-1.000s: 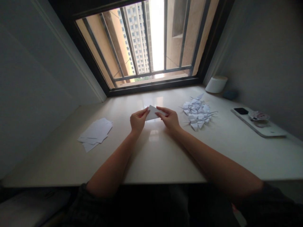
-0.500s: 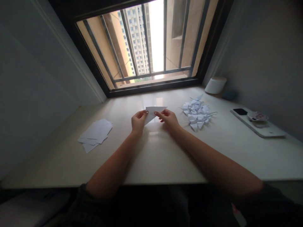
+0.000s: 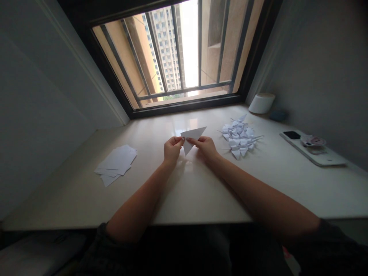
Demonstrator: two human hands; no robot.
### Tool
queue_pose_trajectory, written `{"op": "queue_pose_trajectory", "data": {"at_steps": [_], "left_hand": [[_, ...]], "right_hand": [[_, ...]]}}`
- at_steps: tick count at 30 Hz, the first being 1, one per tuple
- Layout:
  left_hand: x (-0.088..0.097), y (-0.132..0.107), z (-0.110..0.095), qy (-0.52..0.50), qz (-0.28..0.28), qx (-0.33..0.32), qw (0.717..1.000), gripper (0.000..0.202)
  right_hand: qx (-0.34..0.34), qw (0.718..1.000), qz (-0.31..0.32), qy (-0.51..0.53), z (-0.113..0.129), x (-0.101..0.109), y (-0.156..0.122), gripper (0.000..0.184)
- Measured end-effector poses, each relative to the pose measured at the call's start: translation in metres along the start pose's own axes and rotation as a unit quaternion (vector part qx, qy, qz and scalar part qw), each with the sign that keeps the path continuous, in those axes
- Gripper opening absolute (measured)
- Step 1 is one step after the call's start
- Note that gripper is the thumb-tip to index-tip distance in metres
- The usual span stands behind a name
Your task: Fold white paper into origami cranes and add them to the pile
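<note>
Between my hands, above the middle of the table, is a sheet of white paper (image 3: 195, 133) folded into a triangle. My left hand (image 3: 173, 148) pinches its left edge between thumb and fingers. With thumb on the near face and fingers behind, my right hand (image 3: 206, 145) grips the paper too; the two thumbs almost meet. One corner of the triangle points up to the right, another down towards me. To the right lies a heap of folded white paper cranes (image 3: 240, 138). A loose stack of white paper sheets (image 3: 116, 161) rests on the left.
A white phone (image 3: 330, 158) with a round grip on its back lies at the right. Behind it stand a white cup-like object (image 3: 261, 103) and a small dark item (image 3: 278, 115). A barred window (image 3: 184, 57) rises beyond the white table (image 3: 195, 199).
The paper has turned so that a corner now points down. My left hand has shifted slightly right, and the thumbs are closer together.
</note>
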State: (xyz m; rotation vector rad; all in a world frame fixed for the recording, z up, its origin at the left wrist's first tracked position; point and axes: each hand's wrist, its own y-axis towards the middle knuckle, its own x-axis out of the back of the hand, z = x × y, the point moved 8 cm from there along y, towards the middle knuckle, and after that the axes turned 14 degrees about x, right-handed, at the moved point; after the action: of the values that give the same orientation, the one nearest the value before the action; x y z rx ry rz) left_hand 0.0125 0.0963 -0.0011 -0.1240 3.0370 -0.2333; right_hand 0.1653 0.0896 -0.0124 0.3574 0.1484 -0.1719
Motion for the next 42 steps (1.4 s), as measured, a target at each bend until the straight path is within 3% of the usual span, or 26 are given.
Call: {"op": "queue_pose_trajectory", "data": {"at_steps": [5, 11, 18, 23, 26, 29, 32, 34, 38, 42], "left_hand": [[-0.002, 0.001, 0.005, -0.018, 0.014, 0.034, 0.999, 0.03], [-0.008, -0.001, -0.007, 0.015, 0.052, -0.013, 0.998, 0.026], [-0.001, -0.005, -0.013, 0.027, 0.001, -0.058, 0.998, 0.029], [0.001, -0.008, -0.015, 0.016, -0.028, -0.084, 0.996, 0.035], [0.015, 0.0, -0.018, 0.003, -0.057, -0.067, 0.996, 0.04], [0.046, 0.014, -0.022, -0.049, -0.119, -0.016, 0.992, 0.039], [0.066, 0.019, -0.033, -0.076, -0.156, -0.021, 0.985, 0.039], [0.063, 0.017, -0.037, -0.064, -0.145, -0.043, 0.986, 0.039], [0.028, 0.006, -0.03, 0.002, -0.068, -0.07, 0.995, 0.041], [0.004, -0.001, -0.022, 0.042, -0.014, -0.087, 0.995, 0.04]], "right_hand": [[0.001, 1.0, -0.002, 0.007, 0.004, 0.0, -0.001, 0.04], [0.015, 0.999, 0.001, 0.045, -0.004, 0.002, 0.003, 0.042], [-0.004, 0.999, 0.026, 0.037, 0.005, -0.003, -0.002, 0.042], [-0.042, 0.999, 0.01, -0.017, 0.001, 0.002, -0.005, 0.044], [-0.011, 0.999, -0.001, -0.034, 0.0, 0.009, 0.002, 0.043], [0.001, 0.998, -0.04, -0.045, 0.0, 0.023, 0.009, 0.044], [0.016, 0.997, -0.071, -0.023, 0.005, 0.029, 0.011, 0.042], [0.036, 0.998, -0.052, -0.015, 0.012, 0.024, 0.01, 0.041], [0.049, 0.999, 0.016, -0.005, 0.018, 0.005, 0.005, 0.043], [0.049, 0.998, 0.031, -0.02, 0.014, 0.001, 0.003, 0.041]]}}
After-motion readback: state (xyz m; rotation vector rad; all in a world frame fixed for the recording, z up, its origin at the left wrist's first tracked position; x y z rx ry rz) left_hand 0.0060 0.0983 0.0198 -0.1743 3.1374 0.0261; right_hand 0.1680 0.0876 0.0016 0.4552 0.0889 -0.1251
